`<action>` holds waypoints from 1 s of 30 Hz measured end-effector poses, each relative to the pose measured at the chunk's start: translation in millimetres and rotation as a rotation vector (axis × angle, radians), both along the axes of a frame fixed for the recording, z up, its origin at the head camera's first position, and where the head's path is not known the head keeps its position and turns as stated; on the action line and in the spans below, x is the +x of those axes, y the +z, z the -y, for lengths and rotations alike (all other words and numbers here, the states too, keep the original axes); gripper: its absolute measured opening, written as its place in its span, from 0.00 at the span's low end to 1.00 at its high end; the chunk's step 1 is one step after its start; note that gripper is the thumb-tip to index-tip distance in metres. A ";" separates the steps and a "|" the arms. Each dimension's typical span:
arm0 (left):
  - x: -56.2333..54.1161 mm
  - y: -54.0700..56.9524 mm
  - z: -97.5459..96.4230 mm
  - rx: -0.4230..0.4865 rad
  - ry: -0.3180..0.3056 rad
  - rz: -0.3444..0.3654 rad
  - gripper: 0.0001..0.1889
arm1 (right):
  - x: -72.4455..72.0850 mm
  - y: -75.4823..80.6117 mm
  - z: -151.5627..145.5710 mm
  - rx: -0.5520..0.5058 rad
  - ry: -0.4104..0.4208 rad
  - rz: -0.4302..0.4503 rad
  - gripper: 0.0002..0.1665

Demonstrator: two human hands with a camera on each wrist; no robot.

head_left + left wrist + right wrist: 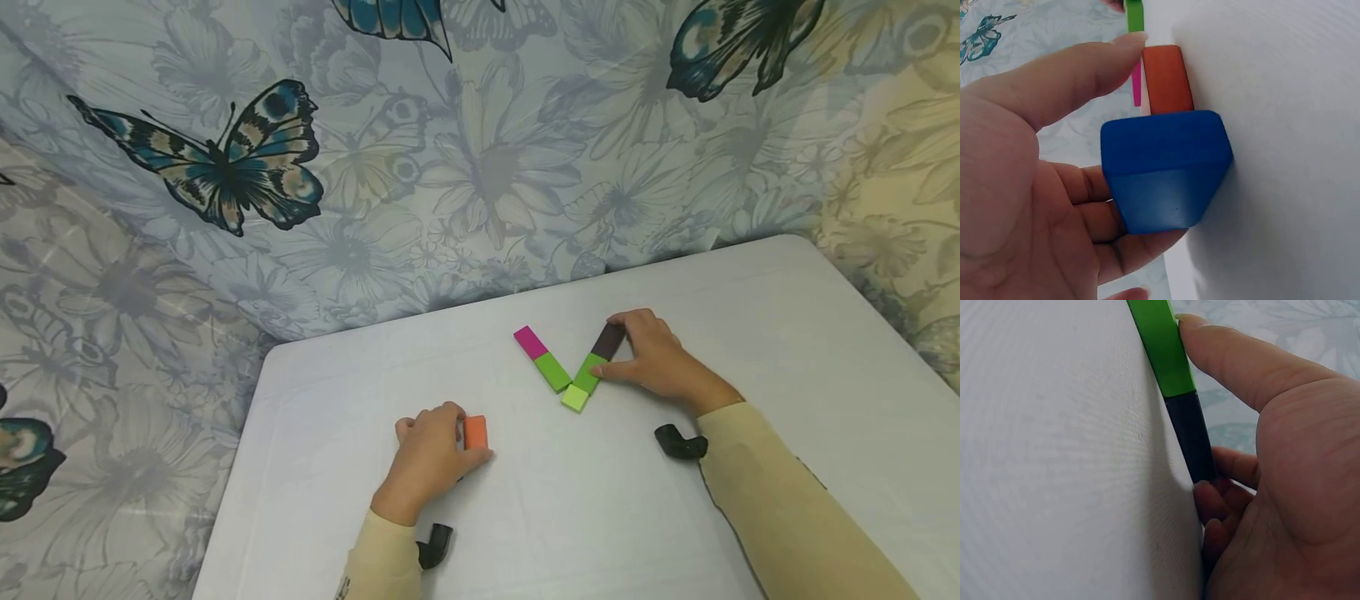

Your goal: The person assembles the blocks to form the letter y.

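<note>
My left hand [427,457] holds an orange block [476,432] and a blue block [1166,172] with slanted sides. In the left wrist view, the thumb lies along the orange block while other fingers curl behind the blue one. The blue block is mostly hidden in the head view. My right hand [660,358] spans a dark block [609,340] and the green block [588,372] joined end to end with it. Its thumb touches the green side and its fingertips reach the dark block's far end. A lime block [575,398] sits at the near end of that row.
Left of that row, a magenta block [531,342] and another green block [553,372] form a second slanted row, making a V. The white table [337,400] meets a wall with butterfly drawings [225,162]. A black wrist-camera piece [681,442] shows beside the right sleeve.
</note>
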State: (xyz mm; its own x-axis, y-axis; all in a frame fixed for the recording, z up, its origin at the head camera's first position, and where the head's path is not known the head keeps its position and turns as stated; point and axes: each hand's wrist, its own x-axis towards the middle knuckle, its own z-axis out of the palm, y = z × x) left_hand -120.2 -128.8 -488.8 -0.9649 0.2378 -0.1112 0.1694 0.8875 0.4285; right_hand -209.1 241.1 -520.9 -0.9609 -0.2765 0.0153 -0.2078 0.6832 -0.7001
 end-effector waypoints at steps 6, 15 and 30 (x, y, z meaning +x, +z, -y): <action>0.5 -0.7 -6.5 0.040 -0.066 -0.038 0.27 | -1.1 -1.0 1.0 0.021 -0.003 -0.001 0.55; 5.4 -3.8 -22.2 0.062 -0.124 -0.059 0.18 | -0.5 -1.0 1.7 0.017 -0.003 0.007 0.54; 15.1 -5.8 -42.8 0.278 -0.212 0.178 0.25 | -0.8 -3.1 3.0 0.017 -0.015 0.009 0.57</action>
